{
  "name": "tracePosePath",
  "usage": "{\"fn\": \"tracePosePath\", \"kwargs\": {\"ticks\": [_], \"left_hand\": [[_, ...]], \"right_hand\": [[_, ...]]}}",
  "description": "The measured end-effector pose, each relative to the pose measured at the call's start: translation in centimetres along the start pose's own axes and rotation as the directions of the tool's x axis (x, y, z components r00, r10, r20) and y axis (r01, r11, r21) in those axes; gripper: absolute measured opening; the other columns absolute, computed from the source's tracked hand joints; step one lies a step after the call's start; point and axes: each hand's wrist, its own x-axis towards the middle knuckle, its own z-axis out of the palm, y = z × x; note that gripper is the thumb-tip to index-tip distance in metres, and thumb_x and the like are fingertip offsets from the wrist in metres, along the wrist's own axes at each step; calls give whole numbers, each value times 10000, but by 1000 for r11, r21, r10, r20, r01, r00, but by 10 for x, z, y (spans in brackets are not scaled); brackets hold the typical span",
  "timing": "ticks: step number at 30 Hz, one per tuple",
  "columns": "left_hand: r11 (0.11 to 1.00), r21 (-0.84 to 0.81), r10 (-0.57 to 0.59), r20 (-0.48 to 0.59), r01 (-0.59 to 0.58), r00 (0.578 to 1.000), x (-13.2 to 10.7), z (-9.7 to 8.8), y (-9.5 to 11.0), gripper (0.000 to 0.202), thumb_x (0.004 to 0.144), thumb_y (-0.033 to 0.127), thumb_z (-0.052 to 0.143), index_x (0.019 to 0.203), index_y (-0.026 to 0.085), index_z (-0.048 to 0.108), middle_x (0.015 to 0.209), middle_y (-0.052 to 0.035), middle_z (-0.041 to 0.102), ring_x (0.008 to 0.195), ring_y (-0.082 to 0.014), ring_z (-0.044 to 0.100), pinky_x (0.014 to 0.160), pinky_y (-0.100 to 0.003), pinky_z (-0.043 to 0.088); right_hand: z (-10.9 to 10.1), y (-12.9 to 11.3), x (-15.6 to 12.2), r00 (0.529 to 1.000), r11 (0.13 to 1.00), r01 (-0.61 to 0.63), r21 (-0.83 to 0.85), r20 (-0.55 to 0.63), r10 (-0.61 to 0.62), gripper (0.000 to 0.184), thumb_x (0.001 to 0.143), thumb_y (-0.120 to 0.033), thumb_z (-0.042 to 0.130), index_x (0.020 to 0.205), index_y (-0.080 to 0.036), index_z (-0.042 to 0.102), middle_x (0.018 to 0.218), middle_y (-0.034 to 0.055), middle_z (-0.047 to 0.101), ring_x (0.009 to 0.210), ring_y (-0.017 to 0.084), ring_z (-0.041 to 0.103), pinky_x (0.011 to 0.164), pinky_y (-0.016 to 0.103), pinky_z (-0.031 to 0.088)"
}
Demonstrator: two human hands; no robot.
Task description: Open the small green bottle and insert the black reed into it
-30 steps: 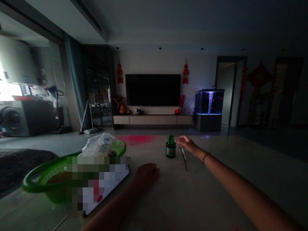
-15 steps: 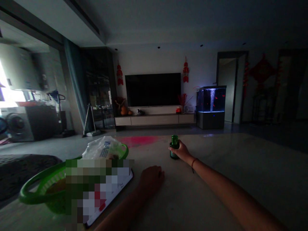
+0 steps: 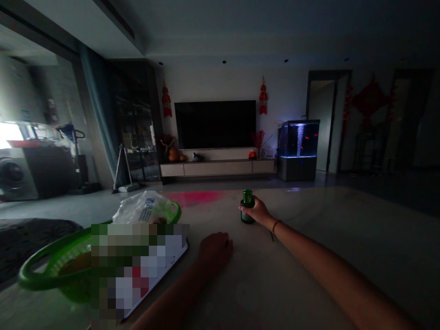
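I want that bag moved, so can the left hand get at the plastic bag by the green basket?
Probably yes. The left hand rests on the table close to the plastic bag. Only a blurred-out item lies toward it, and that looks low enough to reach past.

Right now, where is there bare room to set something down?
Bare pale tabletop lies right of the green glass bottle held in the right hand, beyond the forearm. It is crowded left of the left hand, around the green plastic basket and translucent plastic bag.
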Motion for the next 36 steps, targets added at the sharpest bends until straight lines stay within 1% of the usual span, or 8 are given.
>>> {"fn": "tracePosePath", "kwargs": {"ticks": [5,10,13,17,22,29,33,36], "left_hand": [[1000,-2,3,28,-3,1000,0,-1,0,300,842,321,285,822,180,549,808,-56,607,762,-178,566,653,-273,389],[1000,-1,10,23,-10,1000,0,-1,0,312,839,313,279,831,175,558,824,-72,611,773,-202,571,660,-299,398],[1000,-5,16,20,-16,1000,1,-1,-1,309,836,313,285,833,174,561,833,-75,613,773,-202,572,658,-299,402],[1000,-10,19,21,-19,1000,1,-1,-1,313,836,324,289,850,176,564,841,-75,616,785,-200,574,667,-295,402],[1000,-15,12,3,-12,1000,2,1,-1,315,837,327,294,839,172,568,832,-78,615,777,-205,575,662,-299,399],[1000,-25,13,-23,-14,1000,2,2,-2,299,830,309,303,818,169,568,809,-82,619,761,-212,575,655,-310,400],[996,-84,8,-70,-13,998,4,2,0,272,812,290,333,789,163,573,829,-95,613,825,-227,556,714,-328,391],[990,-142,-10,-90,-3,996,8,5,6,237,798,277,361,859,164,560,876,-84,609,840,-205,556,739,-309,393]], "right_hand": [[-6,-1,-5,999,999,40,3,33,-40,405,523,-364,698,820,-167,505,742,12,610,573,131,588,523,253,477],[-17,-12,-18,996,996,23,83,81,-30,412,547,-350,689,856,-160,495,790,26,611,580,128,591,509,254,497],[-23,-21,-30,993,995,35,95,107,-45,409,560,-356,682,862,-154,495,790,30,607,601,133,591,529,261,505],[-29,-28,-52,981,993,28,114,186,-49,416,561,-379,680,859,-158,492,821,38,600,662,149,594,527,258,508],[-32,-33,-75,956,987,0,161,289,-47,447,561,-386,684,889,-171,470,749,10,587,596,138,581,510,266,501],[-38,-38,-91,961,992,14,123,272,-48,469,556,-407,686,908,-173,481,768,15,579,643,146,568,540,269,488],[-41,-39,-99,970,996,58,69,231,-73,452,565,-409,681,909,-175,502,798,21,589,709,154,565,608,272,478],[-45,-42,-100,958,995,62,74,275,-81,448,590,-421,664,930,-175,505,825,28,593,732,155,566,632,274,473]]}}
